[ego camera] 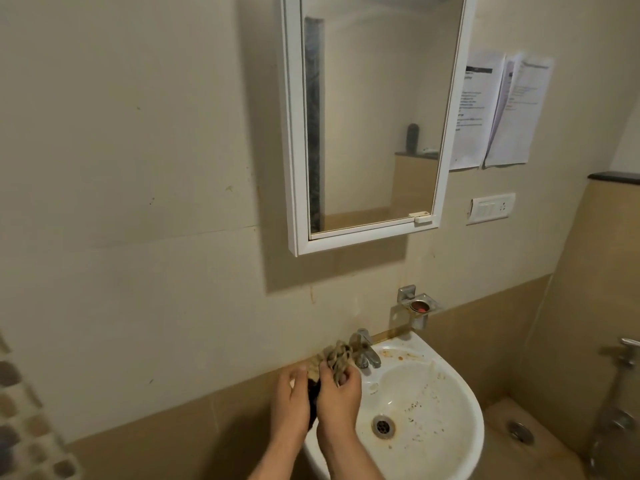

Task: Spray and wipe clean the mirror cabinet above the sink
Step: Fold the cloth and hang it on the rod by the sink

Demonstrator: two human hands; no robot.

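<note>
Both hands are at the back left edge of the sink point(446, 410), bunching a beige, patterned cloth point(337, 358) between them. The left hand point(291, 393) has its fingers curled around the near side of the cloth. The right hand point(341, 393) grips the cloth from the other side, its thumb and fingers pinching the folds. The two hands are pressed close together. A dark patch shows in the gap between the palms; whether it is part of the cloth or something else cannot be told. The free end of the cloth sticks up past the fingers and lies just beside the chrome tap point(363, 348), at the sink's rear rim. The mirror cabinet point(374, 116), white-framed, hangs on the tiled wall well above the sink and apart from the hands, with a small white handle at its lower right corner. The basin is speckled with brown stains around its drain point(383, 426). A metal soap holder point(417, 306) is fixed to the wall above the tap. Printed papers point(498, 109) and a white switch plate point(490, 208) sit on the wall to the right of the cabinet.
</note>
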